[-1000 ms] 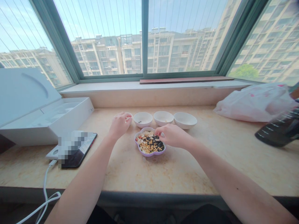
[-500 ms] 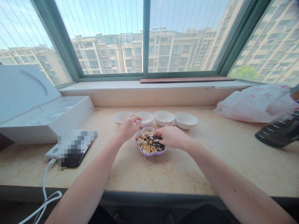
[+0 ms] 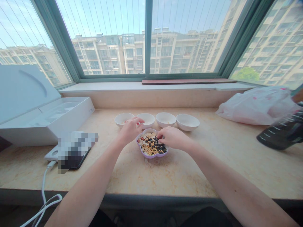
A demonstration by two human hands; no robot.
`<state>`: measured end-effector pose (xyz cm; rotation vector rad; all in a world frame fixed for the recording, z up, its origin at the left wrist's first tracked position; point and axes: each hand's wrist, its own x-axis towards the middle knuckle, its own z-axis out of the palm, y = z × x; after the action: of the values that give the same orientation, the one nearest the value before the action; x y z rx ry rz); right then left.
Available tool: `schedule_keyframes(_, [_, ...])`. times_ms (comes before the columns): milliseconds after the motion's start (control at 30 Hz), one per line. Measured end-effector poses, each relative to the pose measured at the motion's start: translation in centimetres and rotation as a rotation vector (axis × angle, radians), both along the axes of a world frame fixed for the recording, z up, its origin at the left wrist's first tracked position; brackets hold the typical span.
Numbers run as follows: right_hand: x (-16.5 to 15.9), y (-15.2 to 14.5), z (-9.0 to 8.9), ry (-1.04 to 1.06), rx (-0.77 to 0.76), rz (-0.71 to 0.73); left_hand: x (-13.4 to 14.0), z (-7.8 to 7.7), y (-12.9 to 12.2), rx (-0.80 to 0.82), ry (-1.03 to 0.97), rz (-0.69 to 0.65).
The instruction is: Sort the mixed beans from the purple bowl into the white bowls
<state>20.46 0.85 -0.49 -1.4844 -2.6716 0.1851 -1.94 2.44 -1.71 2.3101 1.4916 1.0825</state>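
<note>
A lilac, petal-shaped bowl holds a mix of black beans, yellow beans and pale flat pieces. My right hand reaches over its right side, fingers bent together at the beans; what the fingertips grip is hidden. My left hand hovers at the bowl's upper left, in front of two white bowls. Its thumb and fingertips are pinched together, and anything between them is too small to make out. Behind stands a row of several white bowls; the third one has a small pale bit inside.
On the left are an open white box and a phone beside a white device with a cable. A white plastic bag and a dark bottle lie on the right. The windowsill bounds the counter behind.
My right fingers have drawn closer together over the beans. My left hand stays nearly in place, its fingertips shifted slightly. The view has moved a little.
</note>
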Motion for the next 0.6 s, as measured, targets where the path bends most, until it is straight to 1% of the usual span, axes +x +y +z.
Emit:
schedule_keyframes(167, [-0.03,0.12,-0.07,-0.047,0.007,0.015,0.06,0.01,0.09,-0.020,-0.011,-0.005])
schedule_keyframes(467, [0.10,0.42,-0.71,-0.045,0.044,0.036,0.05,0.17,-0.15,-0.032,-0.005,-0.013])
schedule_keyframes(600, [0.13,0.48,-0.79,-0.030,0.036,0.039,0.02,0.10,-0.09,-0.034,-0.005,-0.009])
